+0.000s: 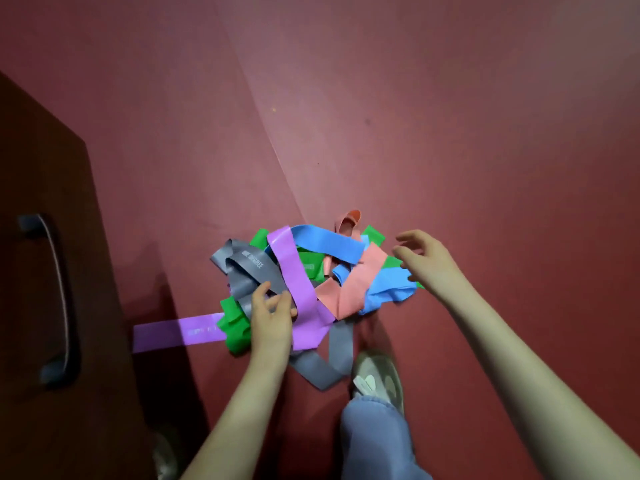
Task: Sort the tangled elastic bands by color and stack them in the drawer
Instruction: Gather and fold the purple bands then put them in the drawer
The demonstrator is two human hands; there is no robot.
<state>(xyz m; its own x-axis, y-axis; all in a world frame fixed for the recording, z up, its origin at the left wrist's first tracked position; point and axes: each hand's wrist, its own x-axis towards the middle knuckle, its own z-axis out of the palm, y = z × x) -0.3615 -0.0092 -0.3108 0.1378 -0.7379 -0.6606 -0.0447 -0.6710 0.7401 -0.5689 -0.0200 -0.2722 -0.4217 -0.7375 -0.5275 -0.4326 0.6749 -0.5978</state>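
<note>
Fingers [281,301] of left hand [272,322] pinch grey band [242,270]; right hand [427,263] splayed.

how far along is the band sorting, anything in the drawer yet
Done: nothing that shows. All the bands lie in one tangled pile on the floor, colours crossing each other. In hand: the left hand pinches a grey band at the pile's left side; the right hand hovers open at its right edge. Left: separating every colour and stacking them in the drawer, where no bands show.
</note>
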